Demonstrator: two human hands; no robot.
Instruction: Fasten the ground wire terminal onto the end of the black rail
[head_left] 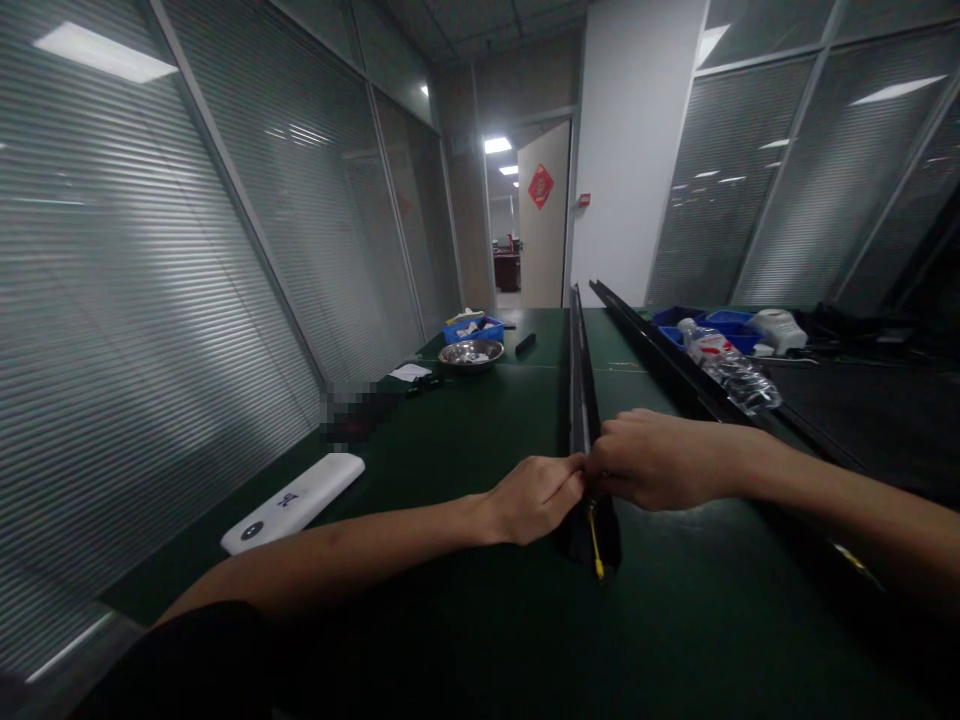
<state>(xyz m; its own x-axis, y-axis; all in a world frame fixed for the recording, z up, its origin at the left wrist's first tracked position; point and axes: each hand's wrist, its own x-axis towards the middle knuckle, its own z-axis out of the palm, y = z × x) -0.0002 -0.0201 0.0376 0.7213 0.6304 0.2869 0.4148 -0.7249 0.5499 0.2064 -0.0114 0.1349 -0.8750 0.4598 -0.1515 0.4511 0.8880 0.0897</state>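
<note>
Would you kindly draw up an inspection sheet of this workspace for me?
Surface: dark green table.
Job's things: central black rail lying lengthwise; a second black rail to its right.
Clutter: white oblong device, metal bowl and blue basket on the left; plastic bottle on the right.
Hands: left hand and right hand meet at the central black rail; what the fingertips pinch is hidden.
Cables: yellow strand, possibly a cable, at that rail's near end.
Surroundings: glass partitions with blinds; open door.
</note>
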